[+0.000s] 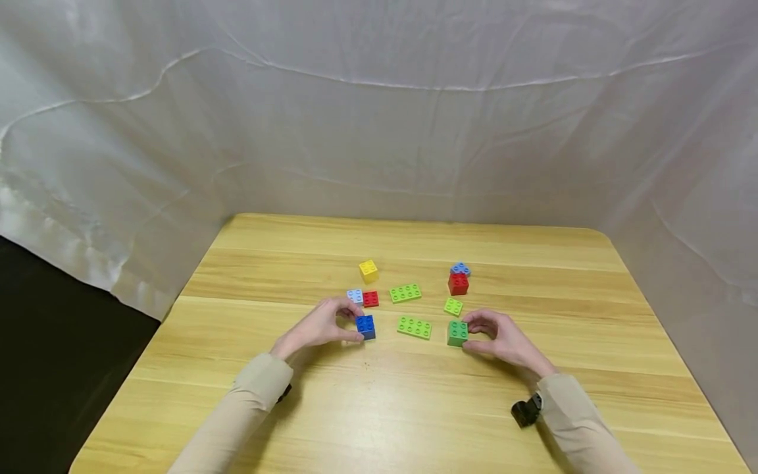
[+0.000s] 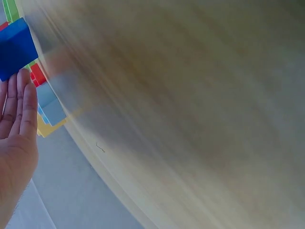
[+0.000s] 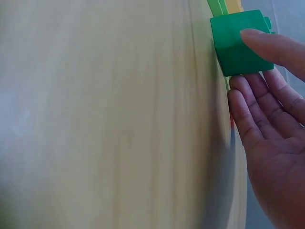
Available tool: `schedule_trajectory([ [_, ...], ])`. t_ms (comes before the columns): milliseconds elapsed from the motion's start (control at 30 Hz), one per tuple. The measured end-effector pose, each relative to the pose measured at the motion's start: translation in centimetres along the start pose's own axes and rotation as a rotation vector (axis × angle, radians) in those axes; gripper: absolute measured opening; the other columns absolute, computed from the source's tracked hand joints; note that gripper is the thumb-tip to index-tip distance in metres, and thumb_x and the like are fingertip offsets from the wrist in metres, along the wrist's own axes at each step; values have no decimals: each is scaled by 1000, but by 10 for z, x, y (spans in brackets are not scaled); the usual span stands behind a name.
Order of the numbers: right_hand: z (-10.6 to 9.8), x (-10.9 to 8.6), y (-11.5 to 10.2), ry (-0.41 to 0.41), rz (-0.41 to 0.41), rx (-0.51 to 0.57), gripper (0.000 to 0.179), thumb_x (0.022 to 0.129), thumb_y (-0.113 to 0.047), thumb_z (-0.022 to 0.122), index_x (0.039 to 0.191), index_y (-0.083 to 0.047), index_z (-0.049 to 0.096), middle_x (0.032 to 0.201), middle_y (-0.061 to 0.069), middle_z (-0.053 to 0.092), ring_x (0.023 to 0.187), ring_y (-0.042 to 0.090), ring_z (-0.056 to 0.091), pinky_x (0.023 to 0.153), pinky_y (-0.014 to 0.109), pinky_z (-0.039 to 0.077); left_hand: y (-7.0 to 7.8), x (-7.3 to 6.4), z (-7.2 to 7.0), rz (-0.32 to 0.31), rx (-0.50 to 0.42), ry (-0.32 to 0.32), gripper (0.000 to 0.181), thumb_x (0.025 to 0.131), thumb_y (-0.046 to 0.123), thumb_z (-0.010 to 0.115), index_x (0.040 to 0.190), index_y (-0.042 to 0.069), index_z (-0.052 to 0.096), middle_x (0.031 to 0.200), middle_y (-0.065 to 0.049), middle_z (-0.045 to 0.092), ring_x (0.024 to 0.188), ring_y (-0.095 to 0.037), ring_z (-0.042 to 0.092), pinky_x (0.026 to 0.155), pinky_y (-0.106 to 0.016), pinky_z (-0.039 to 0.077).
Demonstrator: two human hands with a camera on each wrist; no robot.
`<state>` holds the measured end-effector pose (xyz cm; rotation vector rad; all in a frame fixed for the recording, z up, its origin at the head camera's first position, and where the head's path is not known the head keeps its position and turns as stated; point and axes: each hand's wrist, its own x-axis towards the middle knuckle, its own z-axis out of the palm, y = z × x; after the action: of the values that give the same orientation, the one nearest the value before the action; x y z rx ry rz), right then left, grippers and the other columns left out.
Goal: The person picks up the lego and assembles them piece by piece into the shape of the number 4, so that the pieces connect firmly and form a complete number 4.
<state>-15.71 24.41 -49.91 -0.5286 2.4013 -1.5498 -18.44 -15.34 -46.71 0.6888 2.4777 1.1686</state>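
My left hand [image 1: 322, 324] pinches a dark blue two-by-two toy brick [image 1: 365, 327] between thumb and fingers, studs up. In the left wrist view the fingers lie against the blue brick's [image 2: 18, 50] near side. On the other side, my right hand [image 1: 502, 337] grips a green two-by-two brick [image 1: 458, 334], thumb on the near side and fingers behind. The right wrist view shows the thumb pressed on the green brick's [image 3: 233, 50] face. Between the two held bricks lies a flat lime eight-stud brick [image 1: 414, 327].
Behind the hands lie a light blue brick [image 1: 354, 296] beside a red one [image 1: 370, 299], a yellow brick [image 1: 368, 270], another long lime brick [image 1: 405, 293], a small lime brick [image 1: 453, 306], and a taller red brick [image 1: 458, 284] before a blue one [image 1: 460, 268]. A pale curtain [image 1: 414, 145] surrounds the wooden table [image 1: 403, 408].
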Motion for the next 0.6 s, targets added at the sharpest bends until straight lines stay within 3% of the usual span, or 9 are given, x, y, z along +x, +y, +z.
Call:
schedule_trajectory([
  [300, 3, 3, 1, -17, 0, 19, 45, 83, -5, 80, 121, 7, 60, 115, 24, 67, 99, 1, 65, 93, 18, 55, 2, 2, 3, 8, -69, 27, 38, 87, 20, 79, 119, 5, 66, 120, -11, 70, 113, -27, 67, 103, -41, 55],
  [600, 4, 4, 2, -13, 5, 22, 46, 82, -5, 81, 121, 7, 61, 113, 23, 68, 98, 2, 65, 92, 19, 56, 14, 14, 12, 91, -160, 43, 39, 93, 15, 72, 127, -1, 61, 129, -20, 66, 117, -34, 67, 102, -41, 56],
])
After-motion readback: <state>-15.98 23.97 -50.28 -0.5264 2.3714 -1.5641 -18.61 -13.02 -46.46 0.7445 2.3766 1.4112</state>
